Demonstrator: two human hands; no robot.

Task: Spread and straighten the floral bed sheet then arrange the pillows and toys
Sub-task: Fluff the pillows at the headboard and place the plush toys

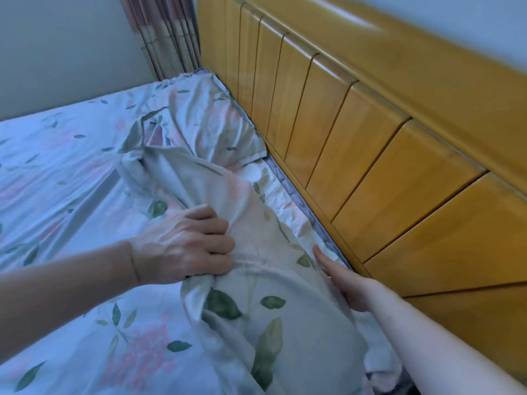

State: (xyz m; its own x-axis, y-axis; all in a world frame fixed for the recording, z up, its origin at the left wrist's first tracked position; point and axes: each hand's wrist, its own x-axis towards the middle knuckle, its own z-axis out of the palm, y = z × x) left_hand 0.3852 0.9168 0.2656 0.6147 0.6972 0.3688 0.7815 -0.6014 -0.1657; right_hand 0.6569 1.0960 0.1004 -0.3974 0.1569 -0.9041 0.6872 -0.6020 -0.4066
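Left hand (182, 243) fisted on bunched floral sheet (57, 166) mid-frame — right hand (342, 280) flat, fingers straight, tucked under sheet edge by headboard (370, 138), lower right.

Bed with yellow wooden headboard (370, 132) running upper centre to lower right. Floral bed sheet (57, 172) covers the mattress across the left, mildly creased. On it: two floral-cased pillows along the headboard, far pillow (211, 121) upper centre, near pillow (256, 280) lower centre.
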